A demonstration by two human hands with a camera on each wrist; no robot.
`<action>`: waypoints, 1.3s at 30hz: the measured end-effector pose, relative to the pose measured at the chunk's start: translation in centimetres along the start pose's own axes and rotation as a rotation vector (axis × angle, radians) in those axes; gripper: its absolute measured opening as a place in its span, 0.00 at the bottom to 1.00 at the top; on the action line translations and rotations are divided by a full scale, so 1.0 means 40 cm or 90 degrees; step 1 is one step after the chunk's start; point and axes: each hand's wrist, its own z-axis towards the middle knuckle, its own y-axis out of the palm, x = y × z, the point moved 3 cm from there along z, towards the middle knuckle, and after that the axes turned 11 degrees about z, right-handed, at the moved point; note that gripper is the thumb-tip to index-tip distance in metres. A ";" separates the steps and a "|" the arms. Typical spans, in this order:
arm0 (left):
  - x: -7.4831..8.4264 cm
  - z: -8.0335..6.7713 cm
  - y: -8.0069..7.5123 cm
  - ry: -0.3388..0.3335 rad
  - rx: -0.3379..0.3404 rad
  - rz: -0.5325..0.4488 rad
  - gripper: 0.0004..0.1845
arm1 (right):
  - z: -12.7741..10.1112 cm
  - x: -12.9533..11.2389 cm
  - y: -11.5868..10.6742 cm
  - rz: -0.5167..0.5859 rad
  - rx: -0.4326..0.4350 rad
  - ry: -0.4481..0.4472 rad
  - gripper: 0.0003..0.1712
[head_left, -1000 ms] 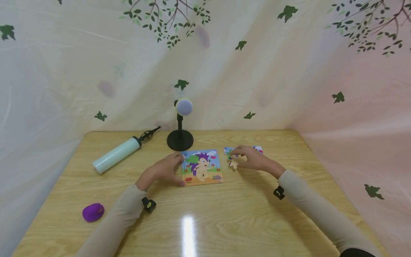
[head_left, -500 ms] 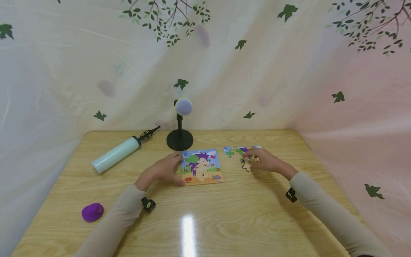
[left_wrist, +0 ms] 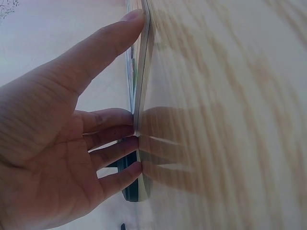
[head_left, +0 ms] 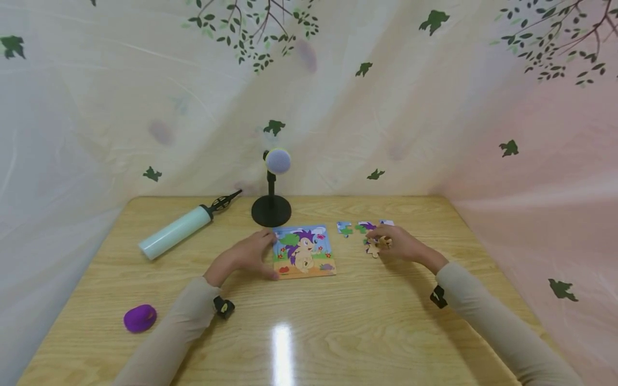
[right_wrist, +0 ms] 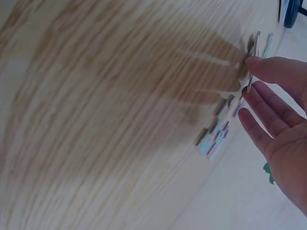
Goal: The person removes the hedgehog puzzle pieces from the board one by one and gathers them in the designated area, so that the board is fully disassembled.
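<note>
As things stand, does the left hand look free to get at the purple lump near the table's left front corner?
Probably yes. The left hand rests at the puzzle board's left edge, fingers against it and holding nothing else. Only bare table lies between it and the purple lump, on that arm's own side.

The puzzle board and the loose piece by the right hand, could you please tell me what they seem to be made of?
The square hedgehog puzzle board looks like thin wood or stiff card with a glossy printed face: the left wrist view shows a pale, layered edge. The tan loose puzzle piece seems the same, a thin rigid slab seen edge-on in the right wrist view.
</note>
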 end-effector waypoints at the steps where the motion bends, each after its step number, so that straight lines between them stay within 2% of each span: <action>1: 0.000 0.000 0.000 0.000 0.000 0.001 0.56 | -0.001 0.003 0.001 0.002 0.003 0.002 0.26; 12: 0.000 -0.001 -0.002 -0.009 -0.005 0.002 0.56 | 0.000 0.009 0.001 0.024 0.005 0.015 0.26; 31: 0.005 -0.002 -0.005 -0.016 -0.005 0.006 0.56 | -0.003 0.000 -0.009 0.016 0.009 0.037 0.27; 39: 0.002 0.002 -0.001 -0.013 -0.005 0.005 0.55 | 0.009 -0.010 -0.003 0.009 0.030 0.009 0.25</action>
